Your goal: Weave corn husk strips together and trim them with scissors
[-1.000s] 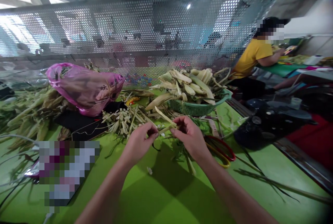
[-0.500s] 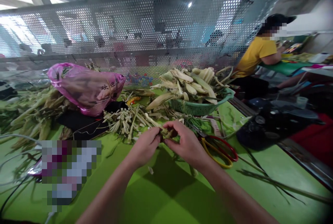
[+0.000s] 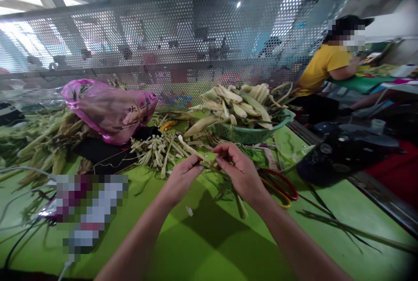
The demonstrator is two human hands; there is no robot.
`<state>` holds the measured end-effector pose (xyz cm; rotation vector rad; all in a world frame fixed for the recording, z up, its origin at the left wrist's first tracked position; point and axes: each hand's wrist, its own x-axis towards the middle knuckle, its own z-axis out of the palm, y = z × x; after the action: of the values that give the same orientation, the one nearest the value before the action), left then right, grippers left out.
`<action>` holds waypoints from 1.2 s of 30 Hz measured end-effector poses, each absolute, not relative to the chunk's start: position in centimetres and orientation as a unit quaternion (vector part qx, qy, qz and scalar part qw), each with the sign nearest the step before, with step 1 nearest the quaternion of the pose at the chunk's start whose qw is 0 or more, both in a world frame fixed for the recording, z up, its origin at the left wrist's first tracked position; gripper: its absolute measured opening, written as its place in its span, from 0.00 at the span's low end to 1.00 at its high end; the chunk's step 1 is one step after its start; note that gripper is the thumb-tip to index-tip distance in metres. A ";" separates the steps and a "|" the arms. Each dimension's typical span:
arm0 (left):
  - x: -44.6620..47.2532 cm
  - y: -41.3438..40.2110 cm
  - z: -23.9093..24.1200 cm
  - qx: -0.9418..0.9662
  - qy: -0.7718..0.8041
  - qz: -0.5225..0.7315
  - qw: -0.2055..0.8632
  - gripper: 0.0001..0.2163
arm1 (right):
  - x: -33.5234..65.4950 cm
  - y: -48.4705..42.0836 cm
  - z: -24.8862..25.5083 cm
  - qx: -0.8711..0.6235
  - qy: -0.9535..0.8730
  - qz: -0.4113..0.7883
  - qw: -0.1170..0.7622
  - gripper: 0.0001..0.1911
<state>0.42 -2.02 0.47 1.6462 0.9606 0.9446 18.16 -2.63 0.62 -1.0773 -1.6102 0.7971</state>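
Note:
A pale strip of corn husk (image 3: pixel 186 145) runs from the pile down into my hands. My left hand (image 3: pixel 183 178) pinches it between thumb and fingers. Just to the right, my right hand (image 3: pixel 241 173) is closed with curled fingers around the strip's other end; its fingertips partly hide what they grip. Beyond my hands lie cut husk pieces (image 3: pixel 156 152) in a loose heap. Scissors with red and yellow handles (image 3: pixel 281 187) rest beside my right wrist, partly covered by it. Green scraps (image 3: pixel 241 207) lie beneath my right hand.
A green basket (image 3: pixel 243 135) heaped with dried husks stands at the back. A pink plastic bag (image 3: pixel 109 109) sits behind left, near piled husks (image 3: pixel 48 146). On the right are a dark container (image 3: pixel 339 157) and long stalks (image 3: pixel 355 231). A person in yellow (image 3: pixel 321 65) sits beyond.
My hands have moved slightly apart, with more of the husk strip showing between them. My right hand has risen a little and its fingers have shifted.

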 end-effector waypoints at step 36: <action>0.5 -1.7 -0.4 0.653 0.396 0.363 0.533 0.07 | 18.3 -1.9 0.4 -0.446 -0.588 0.505 0.448 0.12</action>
<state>0.49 -1.74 -0.38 1.5577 0.9441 0.8649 18.33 -1.88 0.38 -1.1044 -1.4544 1.2492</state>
